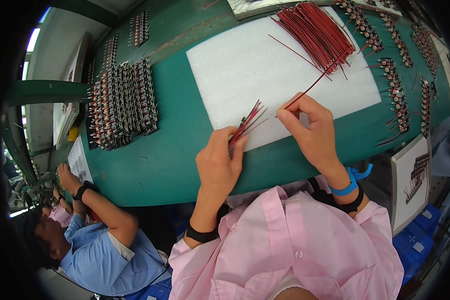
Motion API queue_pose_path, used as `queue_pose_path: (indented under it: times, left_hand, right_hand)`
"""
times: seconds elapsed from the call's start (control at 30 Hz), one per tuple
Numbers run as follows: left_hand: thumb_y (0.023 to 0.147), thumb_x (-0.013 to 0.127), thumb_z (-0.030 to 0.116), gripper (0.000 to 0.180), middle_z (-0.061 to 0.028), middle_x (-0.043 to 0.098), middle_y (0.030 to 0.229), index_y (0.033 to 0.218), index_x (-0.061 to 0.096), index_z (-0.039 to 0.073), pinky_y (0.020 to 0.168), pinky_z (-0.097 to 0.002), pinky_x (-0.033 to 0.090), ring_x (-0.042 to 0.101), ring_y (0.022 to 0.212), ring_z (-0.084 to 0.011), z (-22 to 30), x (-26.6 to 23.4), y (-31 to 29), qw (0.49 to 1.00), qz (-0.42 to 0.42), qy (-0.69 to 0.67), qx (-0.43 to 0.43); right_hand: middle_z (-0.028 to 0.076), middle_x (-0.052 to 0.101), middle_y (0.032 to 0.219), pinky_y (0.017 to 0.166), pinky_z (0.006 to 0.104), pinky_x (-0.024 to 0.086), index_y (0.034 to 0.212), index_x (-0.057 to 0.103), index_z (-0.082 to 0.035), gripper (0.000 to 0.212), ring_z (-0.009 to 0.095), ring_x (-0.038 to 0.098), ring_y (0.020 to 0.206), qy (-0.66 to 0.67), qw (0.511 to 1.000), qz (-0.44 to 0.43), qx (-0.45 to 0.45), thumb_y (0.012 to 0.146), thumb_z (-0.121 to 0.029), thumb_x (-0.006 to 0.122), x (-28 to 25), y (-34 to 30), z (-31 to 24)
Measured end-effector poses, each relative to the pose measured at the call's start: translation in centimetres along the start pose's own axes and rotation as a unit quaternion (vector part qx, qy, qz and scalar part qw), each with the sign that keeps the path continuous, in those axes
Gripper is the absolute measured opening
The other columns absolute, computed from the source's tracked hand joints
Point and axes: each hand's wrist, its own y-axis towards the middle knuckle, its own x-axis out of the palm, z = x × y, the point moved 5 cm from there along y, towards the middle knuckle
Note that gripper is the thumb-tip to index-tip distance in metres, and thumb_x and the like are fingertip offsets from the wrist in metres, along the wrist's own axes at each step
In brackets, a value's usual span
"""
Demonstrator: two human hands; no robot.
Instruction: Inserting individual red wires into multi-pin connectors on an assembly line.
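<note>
My left hand (pixel 217 159) is closed on a small bundle of red and dark wires (pixel 251 120), their ends fanning out past the fingertips. A small dark part shows beside the bundle, too small to make out. My right hand (pixel 311 131) pinches one end of a long red wire (pixel 317 81) between thumb and fingers. That wire slants up to the right, toward a large pile of red wires (pixel 310 35). The pile lies on a white foam sheet (pixel 235 65), and both hands are over its near side.
The green table (pixel 175 165) carries a dense block of small circuit boards (pixel 122 105) on the left. Rows of similar boards (pixel 397 95) stand on the right. A white board with parts (pixel 412 185) is at the right edge. A person in blue (pixel 105 255) works at left.
</note>
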Motion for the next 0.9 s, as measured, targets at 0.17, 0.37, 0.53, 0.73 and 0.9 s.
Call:
queue_pose_path:
  times: [0.17, 0.37, 0.53, 0.73, 0.9]
  left_hand:
    - [0.072, 0.057, 0.003, 0.006, 0.0010, 0.046, 0.054, 0.072, 0.053, -0.001, 0.039, -0.0201, 0.027, 0.037, 0.043, -0.0042, -1.0, -0.5, -0.4, 0.931, -0.003, -0.289, -0.223]
    - [0.073, 0.056, 0.006, 0.008, 0.0031, 0.044, 0.052, 0.070, 0.052, 0.001, 0.038, -0.0173, 0.023, 0.033, 0.041, -0.0019, -0.9, 0.0, -0.5, 0.815, -0.037, -0.502, -0.288]
    - [0.073, 0.057, 0.007, 0.009, 0.0031, 0.044, 0.053, 0.069, 0.053, 0.001, 0.038, -0.0170, 0.023, 0.034, 0.043, -0.0016, -0.6, 0.1, -0.6, 0.805, -0.046, -0.512, -0.297]
    - [0.073, 0.058, 0.008, 0.009, 0.0033, 0.045, 0.053, 0.070, 0.053, 0.001, 0.038, -0.0171, 0.024, 0.035, 0.043, -0.0018, -0.9, 0.0, -0.8, 0.828, -0.050, -0.487, -0.274]
    - [0.073, 0.058, 0.009, 0.010, 0.0035, 0.045, 0.053, 0.070, 0.053, 0.001, 0.038, -0.0170, 0.024, 0.034, 0.043, -0.0017, -0.7, 0.1, -0.6, 0.826, -0.052, -0.493, -0.270]
  right_hand:
    - [0.002, 0.049, 0.064, 0.055, 0.0206, 0.034, 0.067, 0.050, 0.001, 0.007, 0.008, 0.040, 0.058, 0.009, 1.000, -0.007, -0.004, 0.072, -0.002, 0.055, -1.0, -0.1, -0.3]
    - [0.002, 0.050, 0.064, 0.056, 0.0204, 0.034, 0.067, 0.050, 0.002, 0.007, 0.008, 0.041, 0.059, 0.021, 0.999, -0.022, -0.018, 0.072, -0.002, 0.055, -0.7, -0.1, -0.4]
    - [0.002, 0.050, 0.065, 0.056, 0.0204, 0.035, 0.067, 0.051, 0.002, 0.008, 0.008, 0.042, 0.059, 0.026, 0.999, -0.026, -0.015, 0.072, -0.003, 0.054, -0.3, -0.1, -0.8]
    - [0.002, 0.050, 0.065, 0.056, 0.0204, 0.035, 0.067, 0.051, 0.002, 0.008, 0.008, 0.042, 0.059, 0.015, 0.999, -0.032, -0.023, 0.072, -0.003, 0.055, 0.0, -0.2, -0.8]
    - [0.002, 0.051, 0.065, 0.056, 0.0205, 0.035, 0.067, 0.051, 0.002, 0.009, 0.008, 0.042, 0.059, 0.020, 0.999, -0.030, -0.016, 0.072, -0.004, 0.055, 0.0, -0.1, -0.7]
